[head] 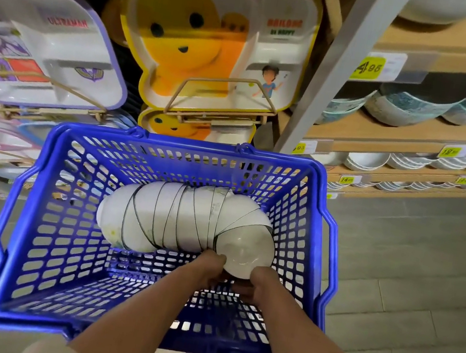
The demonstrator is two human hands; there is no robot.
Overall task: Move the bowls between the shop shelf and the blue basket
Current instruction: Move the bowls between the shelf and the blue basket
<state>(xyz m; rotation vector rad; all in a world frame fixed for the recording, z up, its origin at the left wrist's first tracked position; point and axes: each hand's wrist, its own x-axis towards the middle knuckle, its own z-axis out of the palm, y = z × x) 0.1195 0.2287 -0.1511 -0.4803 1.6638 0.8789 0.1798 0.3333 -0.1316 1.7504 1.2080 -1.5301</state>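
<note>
Inside the blue perforated plastic basket [58,239], a nested row of white dark-rimmed ceramic bowls [175,216] lies on its side, and the left hand [211,266] and right hand [257,280] both grasp the nearest bowl [243,251] by its rim, evidently to free it from the row.

Our stack of white bowls [187,218], nested and lying on its side in a curve, runs away from our left hand [209,265] and right hand [257,280] inside the blue basket [169,141]. Both hands grip the end bowl [243,251], whose mouth faces up. The shop shelf [388,135], above and right of our right hand, carries patterned bowls [409,104].
</note>
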